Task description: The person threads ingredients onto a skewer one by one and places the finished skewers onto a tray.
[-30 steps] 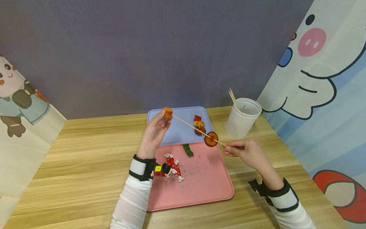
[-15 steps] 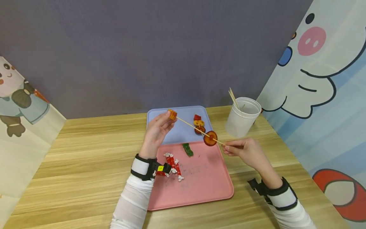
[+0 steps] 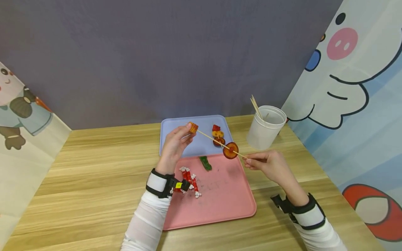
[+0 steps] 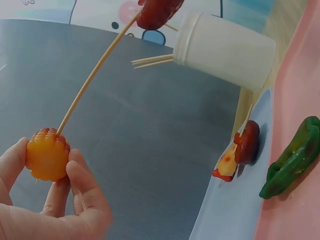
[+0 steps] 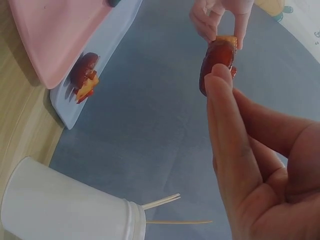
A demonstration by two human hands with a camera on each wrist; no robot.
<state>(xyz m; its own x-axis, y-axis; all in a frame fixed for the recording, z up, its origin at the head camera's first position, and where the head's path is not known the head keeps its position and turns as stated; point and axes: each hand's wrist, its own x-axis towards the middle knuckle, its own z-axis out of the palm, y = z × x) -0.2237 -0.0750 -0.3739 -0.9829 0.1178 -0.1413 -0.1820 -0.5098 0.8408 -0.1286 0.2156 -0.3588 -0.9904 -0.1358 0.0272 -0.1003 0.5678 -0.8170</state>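
My left hand (image 3: pixel 174 144) pinches a yellow corn piece (image 4: pixel 47 156) between thumb and fingers. A thin wooden skewer (image 3: pixel 209 137) runs into the corn, and a small tip shows at its lower edge in the left wrist view. Further along the skewer sits a round red-brown piece (image 3: pixel 230 150) with an orange middle, like a mushroom cap. My right hand (image 3: pixel 268 165) pinches the skewer's other end just beyond it. Both hands hold the skewer up over the trays. In the right wrist view, my right fingers and the round piece hide most of the skewer.
A blue tray (image 3: pixel 201 122) bears another skewer with red, yellow and brown pieces (image 3: pixel 218 134). The pink tray (image 3: pixel 223 207) before it holds a green pepper piece (image 3: pixel 205 162) and several red sticks with white ends (image 3: pixel 194 184). A white tub (image 3: pixel 262 134) of skewers stands right.
My left hand and the corn have moved right and slightly down, nearer the round piece on the skewer. My right hand has barely moved and keeps its pinch.
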